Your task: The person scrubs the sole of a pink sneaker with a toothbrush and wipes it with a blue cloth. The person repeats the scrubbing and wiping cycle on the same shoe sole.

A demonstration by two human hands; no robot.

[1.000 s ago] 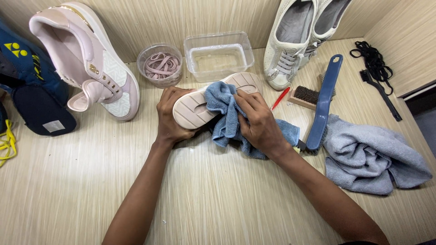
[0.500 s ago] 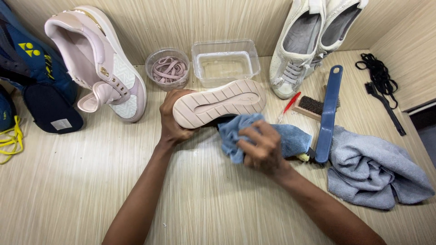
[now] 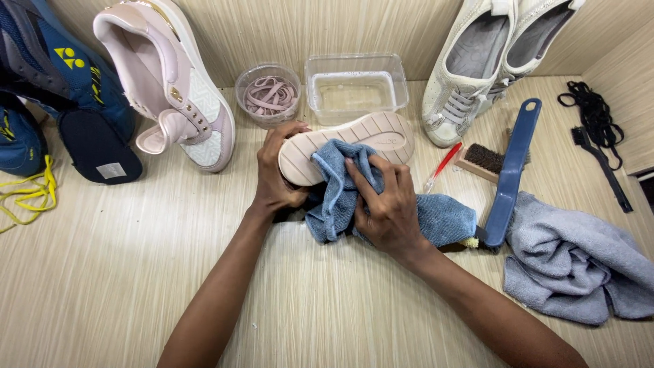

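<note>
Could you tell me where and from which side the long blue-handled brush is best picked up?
Probably by the bare upper handle of the blue brush, from its right: it lies flat, the wooden brush crowds its left, and its lower end touches the cloths.

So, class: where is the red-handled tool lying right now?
The red-handled tool lies on the table right of centre, between the upturned shoe sole and the wooden brush, just below the white shoes.
</note>
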